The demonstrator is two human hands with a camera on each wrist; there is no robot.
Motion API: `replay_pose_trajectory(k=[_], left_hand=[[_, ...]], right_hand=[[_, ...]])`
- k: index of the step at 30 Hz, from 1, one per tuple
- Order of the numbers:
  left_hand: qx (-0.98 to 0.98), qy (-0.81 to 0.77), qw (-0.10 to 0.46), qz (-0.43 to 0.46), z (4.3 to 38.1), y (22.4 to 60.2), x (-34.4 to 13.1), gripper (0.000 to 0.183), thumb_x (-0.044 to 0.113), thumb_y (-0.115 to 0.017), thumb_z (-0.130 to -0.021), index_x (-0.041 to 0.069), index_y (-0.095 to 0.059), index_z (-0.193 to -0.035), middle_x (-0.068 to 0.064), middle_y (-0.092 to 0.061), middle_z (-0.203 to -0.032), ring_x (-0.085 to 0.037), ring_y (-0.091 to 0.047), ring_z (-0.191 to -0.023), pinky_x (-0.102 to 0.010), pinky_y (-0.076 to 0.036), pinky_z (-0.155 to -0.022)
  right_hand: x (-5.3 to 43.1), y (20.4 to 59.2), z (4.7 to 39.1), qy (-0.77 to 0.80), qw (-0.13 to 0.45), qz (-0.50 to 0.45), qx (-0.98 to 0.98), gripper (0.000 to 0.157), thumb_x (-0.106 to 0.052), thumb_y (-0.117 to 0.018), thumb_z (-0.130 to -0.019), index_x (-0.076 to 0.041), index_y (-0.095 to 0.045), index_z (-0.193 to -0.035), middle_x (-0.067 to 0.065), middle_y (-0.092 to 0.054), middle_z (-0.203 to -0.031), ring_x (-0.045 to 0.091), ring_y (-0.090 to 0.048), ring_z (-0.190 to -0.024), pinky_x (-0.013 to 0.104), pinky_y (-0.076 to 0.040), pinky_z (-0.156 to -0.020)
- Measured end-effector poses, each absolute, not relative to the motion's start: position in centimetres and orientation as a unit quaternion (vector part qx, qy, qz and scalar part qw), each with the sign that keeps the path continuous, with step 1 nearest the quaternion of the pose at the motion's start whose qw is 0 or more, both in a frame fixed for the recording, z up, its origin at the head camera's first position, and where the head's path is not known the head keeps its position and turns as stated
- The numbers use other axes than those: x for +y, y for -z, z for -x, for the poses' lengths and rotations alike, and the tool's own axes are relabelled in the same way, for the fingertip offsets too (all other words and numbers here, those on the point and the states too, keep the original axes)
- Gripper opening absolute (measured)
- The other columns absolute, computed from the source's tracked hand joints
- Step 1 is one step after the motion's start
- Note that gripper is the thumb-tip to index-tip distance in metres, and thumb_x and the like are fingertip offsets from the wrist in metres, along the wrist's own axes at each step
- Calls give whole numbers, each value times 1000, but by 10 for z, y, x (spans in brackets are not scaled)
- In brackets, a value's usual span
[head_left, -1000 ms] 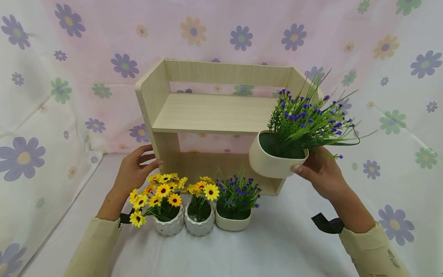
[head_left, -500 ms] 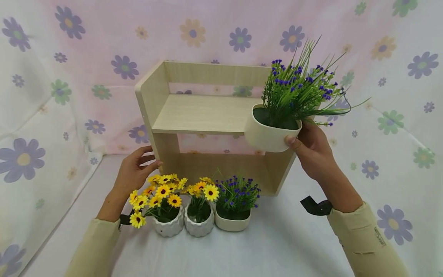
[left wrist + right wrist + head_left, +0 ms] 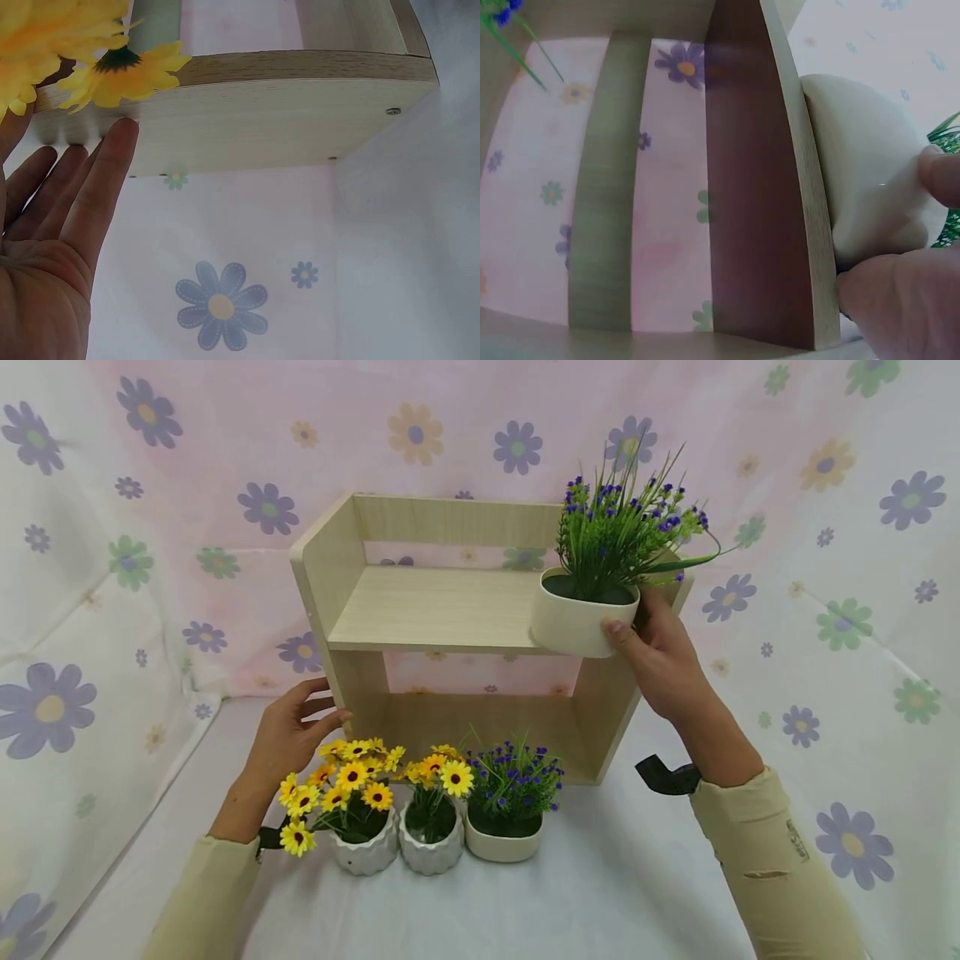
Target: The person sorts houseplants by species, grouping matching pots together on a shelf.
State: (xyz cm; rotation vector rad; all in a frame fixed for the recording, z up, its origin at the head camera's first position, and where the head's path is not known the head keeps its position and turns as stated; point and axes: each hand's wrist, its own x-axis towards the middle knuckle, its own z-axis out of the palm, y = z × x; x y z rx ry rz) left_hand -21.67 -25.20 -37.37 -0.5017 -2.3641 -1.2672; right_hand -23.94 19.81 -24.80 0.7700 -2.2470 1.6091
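Observation:
My right hand [image 3: 663,656] grips the right end of an oval cream pot, thumb on its front. Purple flowers and long grass blades grow from this potted plant [image 3: 585,614], which is upright at the front right of the upper board of a pale wooden shelf [image 3: 435,606]. The right wrist view shows the pot [image 3: 870,180] against the board's front edge; whether its full base rests there I cannot tell. At the shelf's left side panel, my left hand [image 3: 288,731] touches the wood with straight fingertips, as the left wrist view shows of the fingers [image 3: 101,199].
Before the shelf stand two white ribbed pots of yellow flowers, a left one [image 3: 366,852] and a middle one [image 3: 432,847]. Beside them is a smaller cream pot with purple flowers [image 3: 504,843]. Flower-printed cloth [image 3: 457,443] hangs behind; white cloth [image 3: 592,893] covers the table.
My right hand has carried the purple-flowered potted plant up and to the left, from in front of the shelf to the upper board. The left hand has stayed at the side panel.

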Motion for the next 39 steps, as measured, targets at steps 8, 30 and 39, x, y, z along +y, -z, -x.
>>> replay_pose_trajectory(k=[8,30,39], left_hand=[[-846,457,207,180,214,372,-250,52,-1,-71,-90,-1,-54,-139,-21,-59,-135,-43,-63,-114,-8,-51,-81],[-853,448,205,174,215,373,-250,54,4,-72,-91,0,-53,-141,-21,-57,-137,-44,-62,-116,-11,-52,-83],[-854,449,203,168,213,372,-250,52,1,-72,-90,1,-54,-139,-20,-58,-136,-41,-63,-116,-14,-52,-84]], right_hand=[[196,240,245,-535,110,-208,-812,68,-25,-50,-105,-29,-9,-160,4,-24,-162,23,-31,-146,52,-25,-120],[181,226,273,-492,81,-76,-863,74,-38,-38,-108,-11,8,-160,2,2,-168,14,-4,-152,39,-9,-126],[180,229,275,-501,96,-83,-856,69,-36,-39,-108,-13,-3,-161,3,-10,-167,17,-15,-151,41,-15,-125]])
